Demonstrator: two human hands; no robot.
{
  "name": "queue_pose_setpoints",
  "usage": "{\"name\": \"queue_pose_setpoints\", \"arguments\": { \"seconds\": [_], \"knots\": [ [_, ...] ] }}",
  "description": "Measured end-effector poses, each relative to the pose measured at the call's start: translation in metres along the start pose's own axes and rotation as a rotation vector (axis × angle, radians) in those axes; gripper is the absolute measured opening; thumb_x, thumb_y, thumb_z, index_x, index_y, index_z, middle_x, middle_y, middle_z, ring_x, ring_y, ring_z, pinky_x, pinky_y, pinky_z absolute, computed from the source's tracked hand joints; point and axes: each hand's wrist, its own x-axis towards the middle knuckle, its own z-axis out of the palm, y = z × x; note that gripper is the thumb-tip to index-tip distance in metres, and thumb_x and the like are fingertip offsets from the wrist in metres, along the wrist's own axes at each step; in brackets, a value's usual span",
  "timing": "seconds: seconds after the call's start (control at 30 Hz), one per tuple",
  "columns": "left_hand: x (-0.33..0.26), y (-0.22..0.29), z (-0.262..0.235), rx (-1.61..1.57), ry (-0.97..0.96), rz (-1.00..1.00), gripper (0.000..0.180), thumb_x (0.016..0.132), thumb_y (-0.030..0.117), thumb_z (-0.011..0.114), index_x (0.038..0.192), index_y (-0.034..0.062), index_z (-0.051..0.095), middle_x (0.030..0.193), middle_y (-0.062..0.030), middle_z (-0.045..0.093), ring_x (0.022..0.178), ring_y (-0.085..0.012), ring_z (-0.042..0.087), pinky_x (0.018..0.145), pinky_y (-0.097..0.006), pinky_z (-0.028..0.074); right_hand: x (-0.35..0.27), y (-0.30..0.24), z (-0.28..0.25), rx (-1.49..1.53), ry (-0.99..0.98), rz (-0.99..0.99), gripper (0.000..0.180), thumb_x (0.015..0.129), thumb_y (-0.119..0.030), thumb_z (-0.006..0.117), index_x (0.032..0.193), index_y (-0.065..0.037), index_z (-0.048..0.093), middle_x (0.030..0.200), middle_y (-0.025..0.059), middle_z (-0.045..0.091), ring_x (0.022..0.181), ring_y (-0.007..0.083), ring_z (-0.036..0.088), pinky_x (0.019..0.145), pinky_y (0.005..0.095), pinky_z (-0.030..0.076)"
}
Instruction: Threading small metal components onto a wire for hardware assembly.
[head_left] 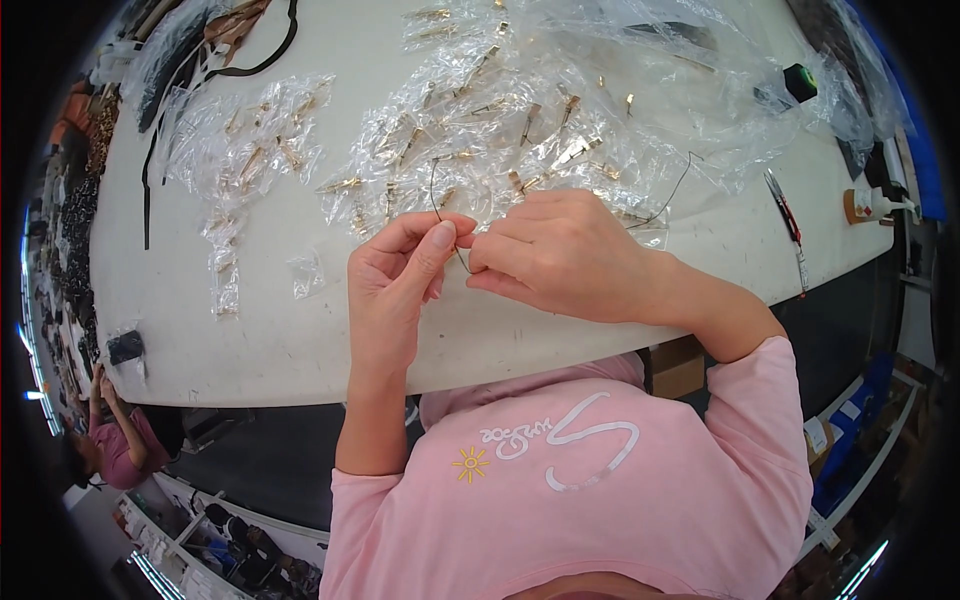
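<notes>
Between my hands runs a thin dark cord or wire (433, 187); which of the two I cannot tell. My left hand (398, 275) pinches it between thumb and forefinger, and one length sticks up beyond them. My right hand (565, 255), back upward, has its fingers closed on the same strand close to the left fingertips. A thin dark end (680, 186) shows past the right hand, seemingly of the same strand. Just beyond both hands lies a heap of small clear plastic bags (470, 130) with gold-coloured metal pieces inside.
A smaller pile of clear bags (255, 150) lies left on the white table (300, 350). Black strapping (148, 200) is at far left, a red-and-black pen-like tool (786, 222) at right, near a small bottle (868, 205). Another person (125, 440) works at lower left.
</notes>
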Motion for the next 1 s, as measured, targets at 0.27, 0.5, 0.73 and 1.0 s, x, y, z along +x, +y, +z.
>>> {"name": "queue_pose_setpoints", "arguments": {
  "seconds": [0.27, 0.5, 0.73, 1.0],
  "knots": [
    [-0.006, 0.008, -0.007, 0.092, -0.172, 0.043, 0.012, 0.094, 0.011, 0.062, 0.099, 0.0005, 0.066, 0.092, -0.0072, 0.070, 0.080, -0.0074, 0.062, 0.057, -0.019, 0.040, 0.012, 0.025, -0.021, 0.761, 0.246, 0.474, 0.024, 0.099, -0.020, 0.053, 0.105, -0.004, 0.070, 0.103, 0.0040, 0.068, 0.087, 0.0134, 0.064, 0.081, 0.0257, 0.048],
    [-0.009, 0.011, -0.006, 0.108, -0.207, 0.049, 0.011, 0.094, 0.010, 0.061, 0.097, 0.0008, 0.066, 0.090, -0.0079, 0.070, 0.074, -0.0063, 0.058, 0.057, -0.020, 0.041, 0.008, 0.031, -0.016, 1.198, -0.080, 0.696, 0.042, 0.104, -0.032, 0.042, 0.118, 0.000, 0.065, 0.101, 0.0054, 0.069, 0.090, 0.0139, 0.064, 0.086, 0.0271, 0.048],
    [-0.008, 0.010, -0.005, 0.163, -0.211, 0.036, 0.011, 0.094, 0.008, 0.060, 0.099, -0.0003, 0.066, 0.092, -0.0080, 0.070, 0.068, -0.0041, 0.052, 0.057, -0.019, 0.041, 0.006, 0.030, -0.017, 1.201, -0.097, 0.709, 0.023, 0.095, -0.025, 0.063, 0.094, -0.003, 0.069, 0.083, 0.0015, 0.066, 0.078, 0.0089, 0.061, 0.073, 0.0239, 0.049],
    [-0.001, 0.014, -0.001, 0.057, -0.127, 0.075, 0.040, 0.092, 0.002, 0.060, 0.129, -0.0077, 0.052, 0.116, -0.0166, 0.064, 0.077, -0.0072, 0.061, 0.067, -0.021, 0.051, 0.004, 0.015, -0.015, 0.570, 0.000, 0.494, 0.013, 0.088, -0.017, 0.068, 0.090, -0.004, 0.067, 0.078, 0.0032, 0.065, 0.071, 0.0135, 0.062, 0.063, 0.0270, 0.049]
  ]
}}
